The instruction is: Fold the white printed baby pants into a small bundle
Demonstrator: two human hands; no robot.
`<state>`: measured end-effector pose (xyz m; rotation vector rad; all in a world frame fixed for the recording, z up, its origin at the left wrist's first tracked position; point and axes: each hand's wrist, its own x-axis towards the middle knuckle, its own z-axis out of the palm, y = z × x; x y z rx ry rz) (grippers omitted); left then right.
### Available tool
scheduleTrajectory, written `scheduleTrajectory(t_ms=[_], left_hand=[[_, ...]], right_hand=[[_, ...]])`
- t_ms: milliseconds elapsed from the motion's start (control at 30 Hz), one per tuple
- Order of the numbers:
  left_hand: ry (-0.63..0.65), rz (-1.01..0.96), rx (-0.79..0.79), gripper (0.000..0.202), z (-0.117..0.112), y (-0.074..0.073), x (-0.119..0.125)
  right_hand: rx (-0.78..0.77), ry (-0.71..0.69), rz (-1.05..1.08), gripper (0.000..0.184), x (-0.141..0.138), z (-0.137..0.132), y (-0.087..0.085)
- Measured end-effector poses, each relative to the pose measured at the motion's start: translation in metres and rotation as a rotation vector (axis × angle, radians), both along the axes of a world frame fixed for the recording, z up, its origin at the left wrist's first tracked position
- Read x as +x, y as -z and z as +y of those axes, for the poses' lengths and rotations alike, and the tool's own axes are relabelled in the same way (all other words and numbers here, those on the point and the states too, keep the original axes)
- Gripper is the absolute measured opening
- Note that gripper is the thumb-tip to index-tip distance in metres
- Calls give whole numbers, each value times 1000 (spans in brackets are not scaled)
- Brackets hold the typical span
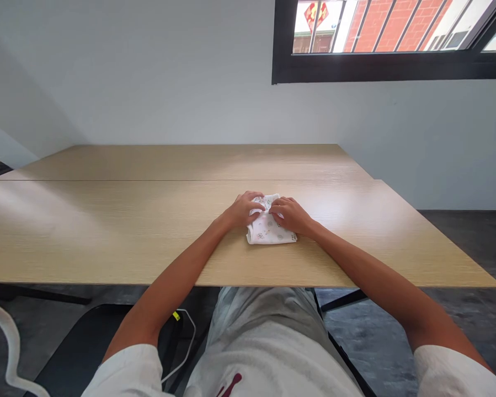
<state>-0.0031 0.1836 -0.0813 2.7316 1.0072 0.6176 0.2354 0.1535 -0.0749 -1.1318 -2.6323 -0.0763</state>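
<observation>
A small white cloth (268,232) with a scattered printed pattern lies folded on the wooden table, near its front edge. My left hand (246,208) is at the cloth's upper left side, its curled fingers closed on the fabric. From the right, my right hand (291,214) reaches over the upper part with its fingers bent and closed on the cloth near the middle. The fingertips of both hands almost meet there. Part of the upper cloth is hidden beneath the fingers, while the lower folded part shows plainly.
The light wooden table (107,231) extends left, right and back, with a seam across it. Behind it stands a pale wall (169,77) with a dark-framed window (380,67). Below left are a black chair (94,342) and a white cable (192,342).
</observation>
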Motion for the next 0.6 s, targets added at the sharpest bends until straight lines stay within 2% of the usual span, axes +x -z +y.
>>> scheduleTrajectory(t_ms=[167,367,600], left_hand=[[128,-21,-95,24,-6,-6,6],[176,-58,-142,26,-7,-10,2],[247,-127,-177,23,-4,-8,2]], right_hand=[[-7,35,-5,16,3,3,1],[-7,126,-7,10,4,2,0],[-3,4,-3,12,3,3,3]])
